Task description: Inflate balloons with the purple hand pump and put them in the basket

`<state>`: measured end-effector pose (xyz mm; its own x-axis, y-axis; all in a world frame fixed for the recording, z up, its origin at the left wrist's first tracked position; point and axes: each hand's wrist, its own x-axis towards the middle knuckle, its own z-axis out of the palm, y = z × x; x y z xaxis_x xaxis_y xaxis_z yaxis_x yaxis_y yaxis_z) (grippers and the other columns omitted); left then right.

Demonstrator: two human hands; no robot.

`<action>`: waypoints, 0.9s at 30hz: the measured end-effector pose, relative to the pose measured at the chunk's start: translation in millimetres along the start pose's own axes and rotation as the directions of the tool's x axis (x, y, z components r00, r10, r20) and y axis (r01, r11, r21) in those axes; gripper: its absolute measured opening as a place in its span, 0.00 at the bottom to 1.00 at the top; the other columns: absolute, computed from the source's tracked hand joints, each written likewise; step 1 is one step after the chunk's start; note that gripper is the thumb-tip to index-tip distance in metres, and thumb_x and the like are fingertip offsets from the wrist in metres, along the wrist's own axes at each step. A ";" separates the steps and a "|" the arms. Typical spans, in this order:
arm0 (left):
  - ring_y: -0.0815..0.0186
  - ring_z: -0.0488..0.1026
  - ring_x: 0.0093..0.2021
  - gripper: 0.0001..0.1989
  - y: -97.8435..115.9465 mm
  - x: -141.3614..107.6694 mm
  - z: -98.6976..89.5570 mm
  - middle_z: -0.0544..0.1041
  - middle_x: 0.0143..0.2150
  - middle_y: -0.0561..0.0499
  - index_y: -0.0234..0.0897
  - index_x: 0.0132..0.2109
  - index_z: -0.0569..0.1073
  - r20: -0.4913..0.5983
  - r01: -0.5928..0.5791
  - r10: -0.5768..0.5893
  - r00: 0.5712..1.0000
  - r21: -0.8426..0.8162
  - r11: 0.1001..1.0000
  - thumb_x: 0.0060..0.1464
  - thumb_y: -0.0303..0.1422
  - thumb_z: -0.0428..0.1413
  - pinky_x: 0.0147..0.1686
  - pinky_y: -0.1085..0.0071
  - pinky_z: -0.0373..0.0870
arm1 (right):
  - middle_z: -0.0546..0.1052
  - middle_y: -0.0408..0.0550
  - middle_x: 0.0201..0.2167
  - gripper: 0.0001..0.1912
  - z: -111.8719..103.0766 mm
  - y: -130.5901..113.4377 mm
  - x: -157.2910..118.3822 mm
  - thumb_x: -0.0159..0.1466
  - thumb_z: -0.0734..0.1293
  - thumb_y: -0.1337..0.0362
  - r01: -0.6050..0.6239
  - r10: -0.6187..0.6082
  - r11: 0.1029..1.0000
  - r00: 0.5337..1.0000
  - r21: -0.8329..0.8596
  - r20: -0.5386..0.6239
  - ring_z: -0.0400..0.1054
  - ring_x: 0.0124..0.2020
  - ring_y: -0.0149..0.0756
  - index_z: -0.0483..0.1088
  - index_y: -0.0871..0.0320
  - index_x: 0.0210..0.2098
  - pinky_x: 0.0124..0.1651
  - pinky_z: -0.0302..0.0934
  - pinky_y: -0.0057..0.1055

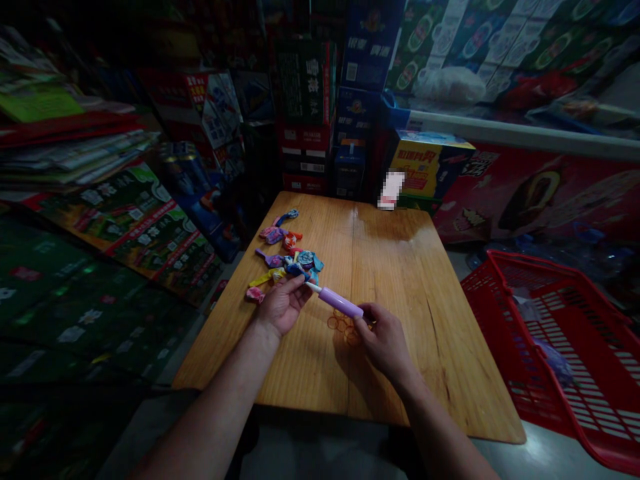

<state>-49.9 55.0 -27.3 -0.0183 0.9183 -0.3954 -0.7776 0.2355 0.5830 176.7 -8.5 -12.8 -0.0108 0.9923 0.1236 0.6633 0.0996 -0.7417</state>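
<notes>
A purple hand pump (341, 302) with a white nozzle is held over the wooden table (400, 280). My right hand (384, 339) is closed around its right end. Pinched in my left hand (286, 305) is a blue balloon (299, 272), which meets the nozzle tip. Several deflated, patterned balloons lie just beyond my left hand, among them a purple one (273, 261), a red one (291, 240) and a pink one (255, 294). Beneath the pump and beside my right hand, several thin orange rings (341, 324) rest on the tabletop.
A red plastic basket (560, 273) stands right of the table. A yellow and blue box (415, 163) and stacked cartons (306, 147) are behind it. Green cartons (75, 267) and piled papers (70, 150) fill the left side. A blurred white item (391, 190) is at the far table edge.
</notes>
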 end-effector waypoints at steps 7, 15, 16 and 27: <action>0.66 0.80 0.35 0.07 1.3 2.0 -3.3 0.81 0.36 0.48 0.33 0.37 0.75 -0.006 -0.025 0.026 1.000 0.029 0.999 0.50 0.21 0.62 0.36 0.71 0.79 | 0.78 0.49 0.30 0.10 -0.7 0.2 -0.2 0.63 0.64 0.60 -0.021 0.021 1.000 1.000 0.020 -0.005 0.72 0.31 0.39 0.76 0.57 0.39 0.34 0.62 0.31; 0.67 0.79 0.34 0.08 2.0 0.3 -2.6 0.81 0.35 0.48 0.32 0.38 0.75 -0.023 -0.029 0.030 0.999 0.079 0.996 0.49 0.20 0.63 0.34 0.74 0.77 | 0.78 0.48 0.30 0.10 -3.3 1.2 0.5 0.64 0.64 0.61 -0.037 0.037 0.999 0.999 0.024 -0.001 0.72 0.31 0.39 0.76 0.57 0.38 0.34 0.62 0.31; 0.67 0.79 0.34 0.09 1.3 -0.3 -2.1 0.81 0.35 0.48 0.32 0.38 0.75 -0.015 -0.026 0.027 1.000 0.087 0.996 0.49 0.20 0.63 0.34 0.74 0.77 | 0.78 0.48 0.29 0.10 -3.3 1.0 0.6 0.64 0.64 0.61 -0.035 0.035 0.999 0.999 0.024 0.002 0.72 0.31 0.39 0.76 0.57 0.38 0.34 0.62 0.31; 0.69 0.78 0.35 0.14 -10.5 -2.9 -1.4 0.80 0.36 0.50 0.34 0.40 0.76 0.041 -0.005 -0.004 0.999 0.210 0.978 0.44 0.27 0.68 0.33 0.77 0.71 | 0.77 0.47 0.29 0.09 -1.8 -1.1 -0.1 0.64 0.64 0.61 -0.034 0.034 0.999 0.999 0.030 0.002 0.71 0.31 0.37 0.75 0.57 0.38 0.34 0.60 0.31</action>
<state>-42.6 49.5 -33.3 0.0104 0.9298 -0.3680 -0.6282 0.2924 0.7210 177.3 -8.8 -10.8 0.0097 0.9952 0.0970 0.6409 0.0683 -0.7646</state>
